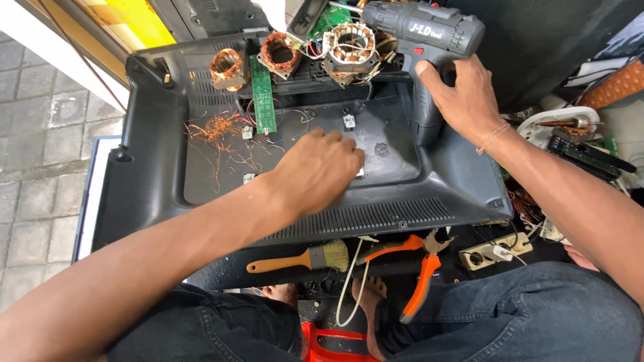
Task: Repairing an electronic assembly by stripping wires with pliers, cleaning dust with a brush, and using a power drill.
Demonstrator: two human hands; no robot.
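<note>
A black plastic monitor back cover (154, 167) lies flat in front of me. My left hand (318, 167) rests on its middle panel, fingers curled down over a small spot; I cannot tell if it holds anything. My right hand (463, 94) grips the handle of a dark grey cordless drill (422, 40) standing upright on the cover's right side. A narrow green circuit board (263, 94) lies on the cover, with loose copper wire scraps (218, 131) to its left.
Three copper-wound motor stators (282, 53) sit at the cover's far edge. A wooden-handled brush (302, 258) and orange-handled pliers (419, 265) lie below the cover near my knees. A socket strip (486, 255) and cluttered tools fill the right side. Paving stones are at left.
</note>
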